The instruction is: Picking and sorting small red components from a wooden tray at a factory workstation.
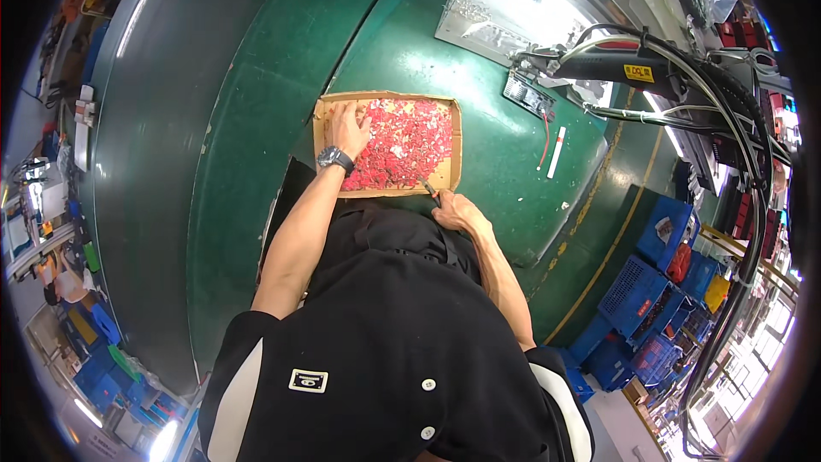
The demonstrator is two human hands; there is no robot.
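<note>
In front of my body a shallow cardboard box [457, 141] lies on a green work surface [286, 43]. Many small red pieces [406, 133] with some pale ones among them cover most of its bottom. My left hand [346, 128], with a dark watch on the wrist, reaches over the left part of the box. Its fingers are bent and apart at the edge of the pieces. At the near right corner, my right hand [459, 212] is closed around a slim dark hand tool [434, 194]. The tool's thin tip points into the box; its exact kind is too small to tell.
To the right lie a metal unit with slots [528, 96], a thin red wire [545, 141] and a white stick with a red band [557, 152]. A black machine arm [607, 67] with cables overhangs there. Blue crates [633, 295] stand on the floor at right.
</note>
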